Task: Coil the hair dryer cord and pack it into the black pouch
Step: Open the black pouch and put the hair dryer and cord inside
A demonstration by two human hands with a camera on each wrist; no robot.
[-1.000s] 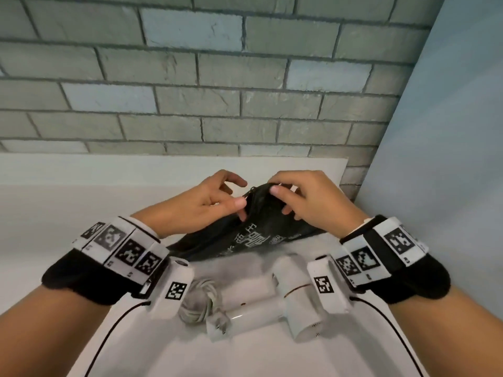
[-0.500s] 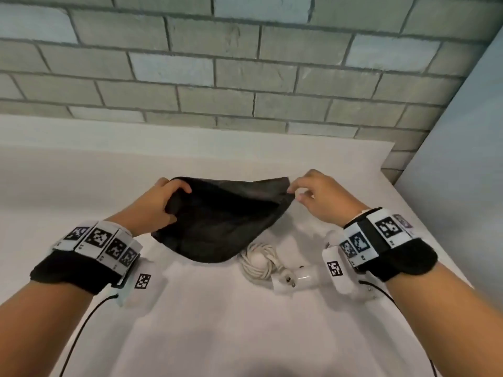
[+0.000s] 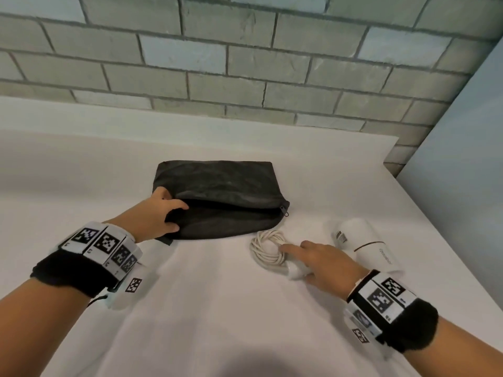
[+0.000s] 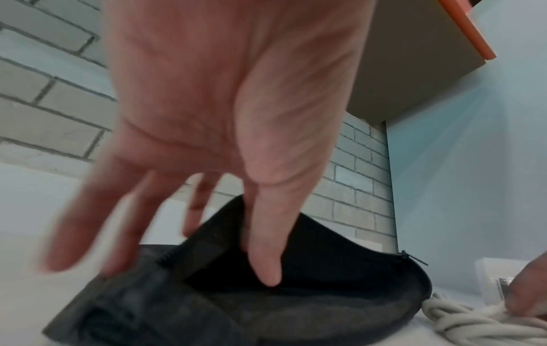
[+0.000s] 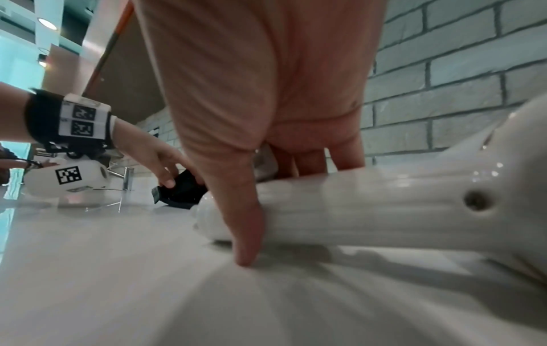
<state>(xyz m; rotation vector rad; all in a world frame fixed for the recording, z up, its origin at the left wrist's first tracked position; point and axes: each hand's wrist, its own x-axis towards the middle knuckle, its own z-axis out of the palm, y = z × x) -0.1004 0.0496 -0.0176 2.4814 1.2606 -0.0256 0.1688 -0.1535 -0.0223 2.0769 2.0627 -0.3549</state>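
The black pouch lies unzipped on the white table, its mouth gaping toward me. My left hand pinches the upper flap at the mouth's left end; in the left wrist view the thumb is inside the opening and the fingers lie outside. To the pouch's right lies the white hair dryer with its cord coil bundled at the handle's end. My right hand grips the handle, thumb on the near side, fingers behind it. One fingertip touches the coil.
A grey brick wall rises behind the table. The table's right edge runs diagonally just past the dryer, beside a pale blue wall. White tabletop stretches between me and the pouch.
Both hands held the pouch up in the air; now it lies on the table. My right hand has let go of it and dropped onto the dryer handle.
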